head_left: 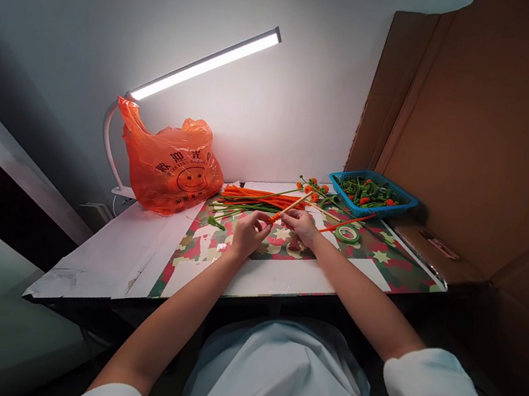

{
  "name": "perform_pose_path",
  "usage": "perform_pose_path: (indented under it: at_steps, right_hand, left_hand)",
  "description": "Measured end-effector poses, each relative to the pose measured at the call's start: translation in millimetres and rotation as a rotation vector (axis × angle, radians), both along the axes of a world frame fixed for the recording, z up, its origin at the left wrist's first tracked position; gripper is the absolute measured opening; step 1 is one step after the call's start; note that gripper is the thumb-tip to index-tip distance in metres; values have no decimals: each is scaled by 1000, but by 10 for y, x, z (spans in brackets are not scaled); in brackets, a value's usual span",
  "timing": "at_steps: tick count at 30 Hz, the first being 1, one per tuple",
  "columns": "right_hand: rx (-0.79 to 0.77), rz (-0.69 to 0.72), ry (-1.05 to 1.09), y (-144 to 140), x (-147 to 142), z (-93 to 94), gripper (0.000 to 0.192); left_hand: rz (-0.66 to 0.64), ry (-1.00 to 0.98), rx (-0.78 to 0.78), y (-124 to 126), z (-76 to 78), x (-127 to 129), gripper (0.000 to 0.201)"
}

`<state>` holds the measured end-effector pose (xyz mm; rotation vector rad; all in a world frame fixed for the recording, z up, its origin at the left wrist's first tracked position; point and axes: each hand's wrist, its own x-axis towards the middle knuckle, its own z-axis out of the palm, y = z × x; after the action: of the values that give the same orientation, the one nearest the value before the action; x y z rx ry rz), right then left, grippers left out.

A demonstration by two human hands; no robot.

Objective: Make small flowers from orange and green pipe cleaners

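Two hands: both are held over the patterned mat (376, 257) at the middle of the table (134, 250), close together.
Left hand (249, 233): fingers are curled and pinched on the lower end of a thin wooden stick (295, 204), where an orange wrap (275, 216) is seen.
Right hand (301, 224): fingers are closed on the same stick just beside the left hand; an orange pipe cleaner (345, 224) is seen running out to its right, though whether it is gripped cannot be told.
Stick: it is tilted up and away from the hands, toward the wall.
Pipe cleaners: an orange bundle (257, 195) and green stems (237, 206) are laid behind the hands.
Tape roll (348, 234): it is laid flat on the mat, right of the right hand.
Blue basket (371, 194): it is set at the far right, filled with green and red pieces.
Orange bag (171, 165): it is stood at the far left, under the lit lamp (205, 65).
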<state>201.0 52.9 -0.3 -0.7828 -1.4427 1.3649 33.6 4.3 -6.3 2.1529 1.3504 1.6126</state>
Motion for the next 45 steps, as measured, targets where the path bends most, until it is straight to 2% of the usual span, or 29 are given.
perform_pose_path:
  at_steps: [2, 6, 11, 21, 26, 31, 37, 41, 43, 45]
  right_hand:
    - [-5, 3, 0, -4, 1, 4, 36]
    - [-42, -9, 20, -18, 6, 18, 36]
    - [-53, 20, 30, -35, 16, 42, 34]
    - [-3, 38, -26, -70, 2, 44, 39]
    - [53, 44, -83, -66, 32, 87, 40]
    - [86, 82, -123, -38, 73, 116, 41]
    - [100, 103, -45, -35, 59, 126, 43]
    - [110, 106, -64, -23, 56, 108, 39]
    - [100, 91, -66, -18, 50, 96, 39]
    - [89, 58, -55, -18, 42, 87, 40]
  left_hand:
    - [45, 52, 58, 8, -3, -15, 3]
    - [84, 122, 120, 40, -33, -48, 9]
    - [98, 206, 111, 78, -72, -72, 17]
    - [-40, 118, -71, 71, -96, -39, 21]
    - [-45, 107, -115, 96, -83, -33, 25]
    - [-84, 19, -257, 108, -70, -43, 35]
    - [-330, -284, -459, 146, -81, 11, 52]
    - [-439, -356, -620, 145, -75, 13, 55]
    - [-444, -333, -626, 129, -71, -2, 54]
    - [-400, -263, -550, 108, -67, -16, 51]
